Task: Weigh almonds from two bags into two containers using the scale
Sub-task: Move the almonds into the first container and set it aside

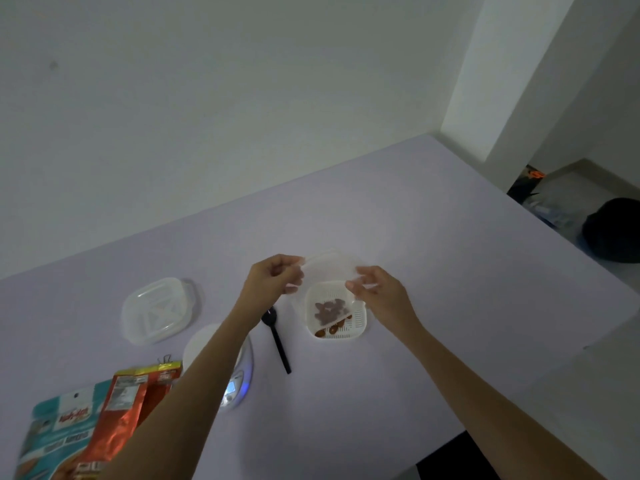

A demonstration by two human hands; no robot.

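A white square container [348, 332] with several almonds [329, 311] in it stands on the table. Both hands hold a translucent lid [329, 271] tilted just above it: my left hand [275, 278] pinches its left edge, my right hand [374, 289] its right edge. A second container [157, 310], with its lid on, sits to the left. The round white scale [230, 382] with a lit display lies partly under my left forearm. A teal bag [59, 431] and an orange bag [121, 410] lie at the lower left.
A black plastic spoon [277, 341] lies between the scale and the open container. A binder clip [166, 360] sits at the orange bag's top. The pale table [415, 220] meets the wall at the back; its right edge drops to a floor with dark bags [613, 230].
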